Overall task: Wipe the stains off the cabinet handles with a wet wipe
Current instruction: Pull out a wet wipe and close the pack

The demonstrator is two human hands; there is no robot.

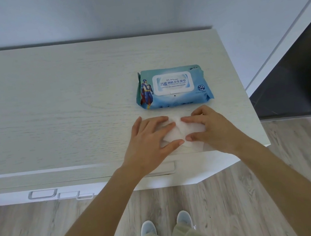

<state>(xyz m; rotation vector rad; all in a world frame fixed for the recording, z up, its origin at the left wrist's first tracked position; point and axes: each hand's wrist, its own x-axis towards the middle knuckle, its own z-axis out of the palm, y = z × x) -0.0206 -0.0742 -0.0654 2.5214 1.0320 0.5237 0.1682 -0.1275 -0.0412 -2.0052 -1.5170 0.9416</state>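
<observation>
Both hands are pressing a white wipe [175,133] flat on the cabinet top [57,105], near its front edge: the left hand [150,139] is lying on the wipe's left part and the right hand [211,127] on its right part, fingers straight and spread, neither one gripping anything. The wipe is sitting just in front of the blue pack [172,86], whose flap is looking closed, and its near corner is reaching almost to the edge of the top. Several handles [42,194] are showing below the front edge at the left, and another [162,167] is peeking out under the left wrist; whether they are stained is too small to tell. Judging from this, the wipe is being smoothed or folded and no handle is yet being wiped. Risks from here: the damp sheet is clinging to the wood, so a hasty lift is likely to bunch or tear it; a careless push is liable to slide it over the edge onto the floor [204,202], dirtying it; and a long spell spread out is going to dry the alcohol, weakening it against stains
</observation>
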